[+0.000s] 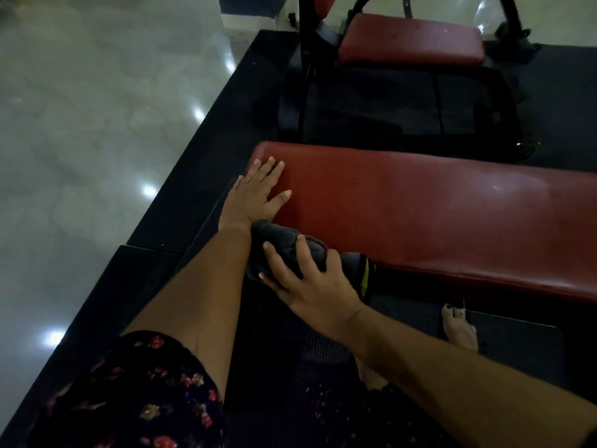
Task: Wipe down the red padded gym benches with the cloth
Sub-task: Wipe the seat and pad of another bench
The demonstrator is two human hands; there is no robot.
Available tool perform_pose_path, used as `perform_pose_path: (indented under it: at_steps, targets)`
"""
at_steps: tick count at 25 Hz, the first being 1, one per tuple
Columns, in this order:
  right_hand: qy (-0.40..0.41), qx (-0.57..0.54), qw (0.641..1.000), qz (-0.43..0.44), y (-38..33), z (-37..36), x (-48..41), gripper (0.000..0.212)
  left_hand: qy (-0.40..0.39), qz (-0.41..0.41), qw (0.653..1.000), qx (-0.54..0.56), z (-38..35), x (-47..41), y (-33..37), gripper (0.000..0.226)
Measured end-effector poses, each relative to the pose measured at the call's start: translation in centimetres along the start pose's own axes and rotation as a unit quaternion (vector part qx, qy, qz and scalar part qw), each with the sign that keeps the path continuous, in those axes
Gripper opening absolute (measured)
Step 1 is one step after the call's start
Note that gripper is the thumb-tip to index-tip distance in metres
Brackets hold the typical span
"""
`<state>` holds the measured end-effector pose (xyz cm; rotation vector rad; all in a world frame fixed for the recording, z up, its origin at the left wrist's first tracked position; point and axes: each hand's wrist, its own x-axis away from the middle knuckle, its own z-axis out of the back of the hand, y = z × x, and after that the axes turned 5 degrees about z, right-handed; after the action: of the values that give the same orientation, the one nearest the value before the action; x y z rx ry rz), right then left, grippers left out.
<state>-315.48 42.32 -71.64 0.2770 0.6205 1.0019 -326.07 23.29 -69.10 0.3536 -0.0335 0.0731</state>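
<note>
Two red padded benches in view. Near bench point(436, 215) runs from mid-frame out past the right edge; far bench point(410, 38) sits at the top on a black frame point(303, 59), well apart from the near one. Both stand on a black mat point(181, 195), with glossy grey floor point(97, 124) to the left showing light reflections. Left hand point(255, 195) lies flat on the left end of the near bench, palm down, fingers straight and spread, holding nothing. Right hand point(310, 282) grips the cloth point(284, 236), fingers curled over the top and thumb underneath. The cloth is dark and bunched into a thick roll, with a yellow stripe showing at its right end. It sits at the near front edge of the near bench, close to the left corner and just below the left wrist. It looks pressed against the pad edge, but the light is dim and contact is hard to confirm. The left upper arm wears a dark floral sleeve point(145, 399). A bare foot point(458, 328) is on the mat below the near bench, right of the right forearm. The near pad surface has a faint sheen toward its right side.
</note>
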Motion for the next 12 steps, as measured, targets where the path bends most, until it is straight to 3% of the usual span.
perform_pose_path:
  at_steps: [4, 7, 9, 12]
  targets:
    - [-0.01, 0.025, 0.999, 0.028, 1.8, 0.2, 4.6, 0.043, 0.019, -0.001, 1.0, 0.004, -0.5, 0.5, 0.1, 0.061]
    - [-0.02, 0.015, 0.999, -0.036, 1.0, 0.8, 4.2, 0.042, 0.033, 0.0, 0.999, 0.007, -0.5, 0.4, 0.2, 0.061]
    - [-0.028, -0.008, 0.996, -0.081, -0.3, 1.2, 2.1, 0.055, 0.031, -0.004, 0.999, 0.007, -0.5, 0.2, 0.3, 0.061]
    - [-0.04, 0.013, 0.999, -0.026, 0.8, 0.9, 2.7, 0.044, 0.036, 0.0, 0.999, 0.006, -0.4, 0.3, 0.0, 0.061]
